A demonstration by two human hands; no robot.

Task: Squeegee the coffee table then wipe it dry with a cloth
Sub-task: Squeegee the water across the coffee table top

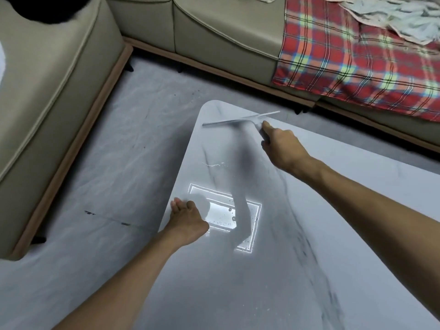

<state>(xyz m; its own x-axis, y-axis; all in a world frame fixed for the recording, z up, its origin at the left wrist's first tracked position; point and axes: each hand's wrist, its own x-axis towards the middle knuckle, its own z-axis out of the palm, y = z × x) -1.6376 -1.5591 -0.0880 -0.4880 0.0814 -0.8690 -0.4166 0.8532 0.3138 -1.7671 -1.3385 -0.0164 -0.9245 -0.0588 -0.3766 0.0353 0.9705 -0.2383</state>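
The coffee table point(273, 270) has a glossy white marble-look top with grey veins and rounded corners. My right hand point(281, 146) grips the handle of a silver squeegee point(238, 120), whose long blade lies across the table's far corner. My left hand point(188, 217) rests on the table's left edge, fingers curled over the rim. Small water drops and a thin water streak point(214, 165) show on the surface, and a ceiling light reflects near my left hand. No cloth is on the table.
A beige sofa point(59, 86) wraps around the left and far sides. A red plaid blanket point(357, 58) and pale crumpled fabric point(404, 17) lie on the sofa at right. Grey marble-pattern floor point(119, 151) lies between sofa and table.
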